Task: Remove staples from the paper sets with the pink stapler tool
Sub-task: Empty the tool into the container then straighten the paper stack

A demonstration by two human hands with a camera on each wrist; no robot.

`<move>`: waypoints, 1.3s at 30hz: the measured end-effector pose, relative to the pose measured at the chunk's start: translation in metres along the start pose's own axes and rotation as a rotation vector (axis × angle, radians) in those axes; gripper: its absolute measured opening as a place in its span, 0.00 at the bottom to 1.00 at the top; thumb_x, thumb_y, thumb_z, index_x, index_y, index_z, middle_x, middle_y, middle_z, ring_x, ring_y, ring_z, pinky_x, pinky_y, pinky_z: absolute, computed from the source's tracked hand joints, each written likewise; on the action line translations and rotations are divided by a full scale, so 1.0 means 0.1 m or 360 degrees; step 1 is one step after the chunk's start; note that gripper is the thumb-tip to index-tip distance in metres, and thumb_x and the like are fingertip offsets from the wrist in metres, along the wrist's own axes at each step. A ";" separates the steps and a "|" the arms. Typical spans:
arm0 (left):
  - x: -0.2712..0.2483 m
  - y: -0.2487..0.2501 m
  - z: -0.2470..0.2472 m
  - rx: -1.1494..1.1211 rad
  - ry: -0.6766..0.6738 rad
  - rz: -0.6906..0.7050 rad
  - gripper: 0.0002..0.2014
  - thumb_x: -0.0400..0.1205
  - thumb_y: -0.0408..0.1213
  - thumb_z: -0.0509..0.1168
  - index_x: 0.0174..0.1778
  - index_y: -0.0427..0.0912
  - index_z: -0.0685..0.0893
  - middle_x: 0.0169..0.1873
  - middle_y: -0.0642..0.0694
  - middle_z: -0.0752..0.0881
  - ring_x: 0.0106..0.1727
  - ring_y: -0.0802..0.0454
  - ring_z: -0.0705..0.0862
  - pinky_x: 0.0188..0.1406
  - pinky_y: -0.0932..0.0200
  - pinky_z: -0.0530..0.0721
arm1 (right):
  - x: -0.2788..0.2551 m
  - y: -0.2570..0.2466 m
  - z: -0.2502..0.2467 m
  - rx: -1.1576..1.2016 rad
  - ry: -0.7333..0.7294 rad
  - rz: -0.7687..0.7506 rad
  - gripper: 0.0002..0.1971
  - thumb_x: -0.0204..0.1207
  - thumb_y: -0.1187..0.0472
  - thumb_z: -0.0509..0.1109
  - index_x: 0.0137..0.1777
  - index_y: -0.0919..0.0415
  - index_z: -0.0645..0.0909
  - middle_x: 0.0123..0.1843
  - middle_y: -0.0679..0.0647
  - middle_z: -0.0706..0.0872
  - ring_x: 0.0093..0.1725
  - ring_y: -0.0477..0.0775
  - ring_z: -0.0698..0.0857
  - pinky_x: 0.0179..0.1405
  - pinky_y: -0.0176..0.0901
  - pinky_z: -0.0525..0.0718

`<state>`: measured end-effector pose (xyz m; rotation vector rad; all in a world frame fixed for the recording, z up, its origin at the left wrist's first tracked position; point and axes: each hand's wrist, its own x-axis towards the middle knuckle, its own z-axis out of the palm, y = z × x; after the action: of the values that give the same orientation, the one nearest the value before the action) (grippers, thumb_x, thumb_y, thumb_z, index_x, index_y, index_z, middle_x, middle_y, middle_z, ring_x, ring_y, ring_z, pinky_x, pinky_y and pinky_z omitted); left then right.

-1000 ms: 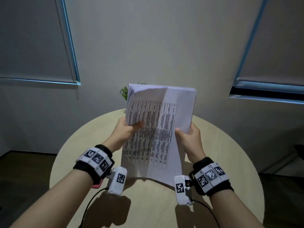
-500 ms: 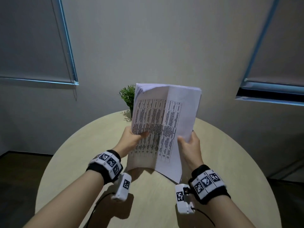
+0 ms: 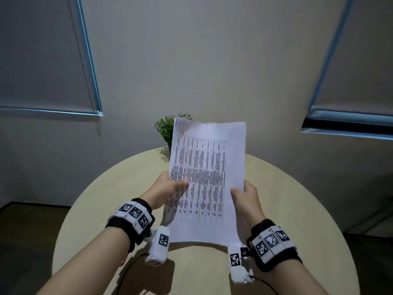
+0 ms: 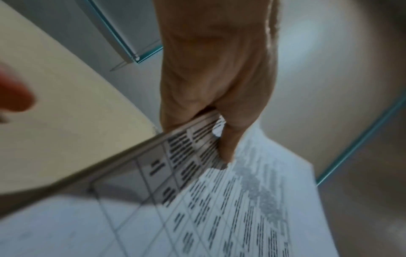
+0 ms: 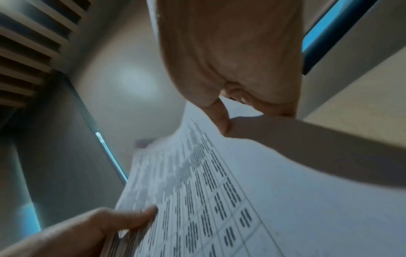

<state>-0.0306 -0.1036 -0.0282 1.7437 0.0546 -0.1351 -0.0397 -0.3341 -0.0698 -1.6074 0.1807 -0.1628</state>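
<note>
A stapled set of printed table sheets point(image 3: 208, 177) is held upright above the round beige table point(image 3: 297, 209). My left hand point(image 3: 172, 186) pinches its left edge, thumb on the front page, as the left wrist view point(image 4: 211, 121) shows close up. My right hand point(image 3: 242, 191) pinches the right edge, thumb in front point(image 5: 228, 111). The top left corner of the set point(image 3: 180, 126) looks creased and shaded. A blurred pink-red shape point(image 4: 13, 93) shows at the left edge of the left wrist view, and a pink sliver point(image 3: 123, 261) peeks from under my left forearm; the pink tool is otherwise hidden.
A small green potted plant point(image 3: 167, 129) stands at the table's far edge behind the paper. A grey wall with two roller blinds point(image 3: 42, 60) lies beyond. A black cable point(image 3: 127, 271) runs over the table under my left wrist.
The front sheet was bent open along a vertical fold; now it lies flat on the set. Both hands keep their hold at the sides.
</note>
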 end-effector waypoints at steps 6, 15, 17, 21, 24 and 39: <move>-0.35 -0.48 0.13 0.0832 -0.0191 -0.0662 0.19 0.77 0.37 0.73 0.55 0.31 0.75 0.43 0.39 0.84 0.36 0.46 0.85 0.31 0.52 0.87 | -0.44 0.52 0.06 -0.0558 -0.0141 0.0593 0.06 0.75 0.75 0.56 0.50 0.71 0.71 0.48 0.65 0.81 0.40 0.60 0.78 0.43 0.42 0.80; -0.70 -0.54 0.13 0.1120 -0.0110 -0.0536 0.14 0.76 0.30 0.72 0.55 0.30 0.81 0.40 0.40 0.86 0.48 0.40 0.88 0.46 0.53 0.87 | -0.41 0.03 -0.15 -0.1114 -0.0036 0.0240 0.30 0.73 0.62 0.74 0.74 0.67 0.70 0.73 0.67 0.74 0.70 0.68 0.76 0.67 0.58 0.80; -0.82 -0.59 0.19 0.1227 -0.0194 -0.0552 0.16 0.77 0.33 0.73 0.57 0.31 0.80 0.45 0.40 0.86 0.48 0.43 0.86 0.50 0.54 0.87 | -0.45 -0.03 -0.08 -0.1091 -0.0123 0.0132 0.32 0.71 0.63 0.76 0.74 0.66 0.70 0.70 0.65 0.76 0.67 0.66 0.78 0.64 0.56 0.81; -1.04 -0.68 0.26 0.1387 -0.0403 -0.0514 0.22 0.74 0.40 0.76 0.59 0.34 0.81 0.52 0.40 0.88 0.52 0.43 0.88 0.56 0.49 0.87 | -0.52 0.07 0.10 -0.1304 -0.0472 0.0052 0.43 0.65 0.60 0.82 0.79 0.61 0.65 0.74 0.64 0.73 0.71 0.64 0.75 0.69 0.59 0.79; -1.19 -0.66 0.25 0.1482 -0.0513 -0.0493 0.21 0.74 0.41 0.76 0.58 0.34 0.81 0.52 0.40 0.88 0.52 0.43 0.88 0.56 0.49 0.87 | -0.58 0.23 0.22 -0.1535 -0.0707 0.0095 0.51 0.62 0.58 0.85 0.83 0.58 0.60 0.77 0.63 0.68 0.76 0.64 0.71 0.71 0.60 0.77; -0.93 -0.25 -0.52 0.2015 0.0405 -0.0163 0.24 0.74 0.59 0.71 0.46 0.40 0.75 0.40 0.46 0.80 0.45 0.43 0.82 0.39 0.54 0.78 | -0.64 0.25 0.35 -0.1990 -0.0972 0.0008 0.45 0.63 0.45 0.83 0.77 0.59 0.67 0.74 0.59 0.68 0.74 0.62 0.68 0.71 0.62 0.75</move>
<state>-0.1225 -0.0445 -0.0324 3.0182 0.2936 -0.0043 -0.0953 -0.2875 -0.0959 -2.7997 -0.2545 0.5620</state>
